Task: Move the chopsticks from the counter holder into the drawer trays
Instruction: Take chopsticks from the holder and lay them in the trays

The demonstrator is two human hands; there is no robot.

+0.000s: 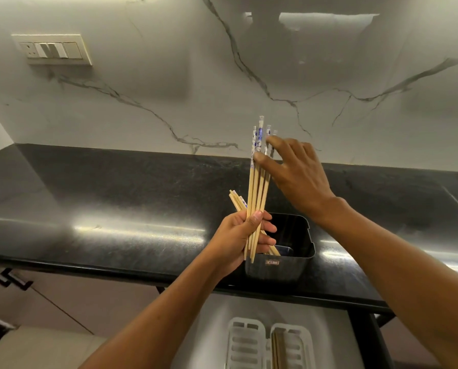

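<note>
My left hand (240,235) grips a bundle of wooden chopsticks (257,190) with blue-and-white patterned tops, held upright above the black counter holder (299,251). A few chopsticks lean out to the left of the bundle, and some tips still rest inside the holder. My right hand (294,171) has its fingers pinched on the patterned tops of the bundle. Below the counter, the drawer is pulled out with two white slotted trays: the left tray (245,344) and the right tray (294,344), where a few chopsticks (277,350) lie.
The holder stands near the front edge of a black stone counter (116,209). A marbled white wall with a switch plate (53,50) rises behind. Cabinet handles (8,278) show at lower left.
</note>
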